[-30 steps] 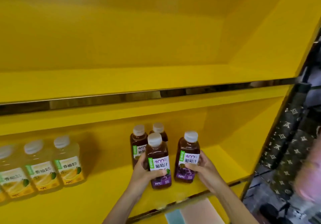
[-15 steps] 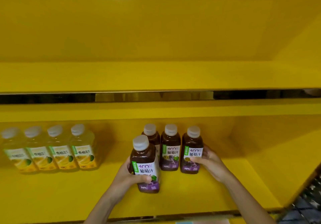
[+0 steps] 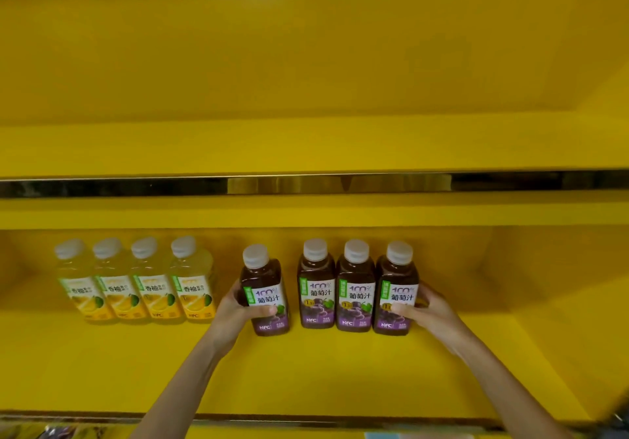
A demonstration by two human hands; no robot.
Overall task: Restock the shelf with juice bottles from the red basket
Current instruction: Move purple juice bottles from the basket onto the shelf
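Squarish dark juice bottle (image 3: pixel 265 290), round cap (image 3: pixel 256 255)

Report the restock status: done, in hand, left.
Done: four yellow bottles and three grape bottles stand in rows on the shelf. In hand: the left hand grips a fourth grape bottle, apart from the row; the right hand holds the rightmost bottle. Left: likely closing that gap; the basket is out of view.

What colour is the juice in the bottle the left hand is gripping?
Dark purple-brown, under a white cap; the bottle in the left hand shows in the head view.
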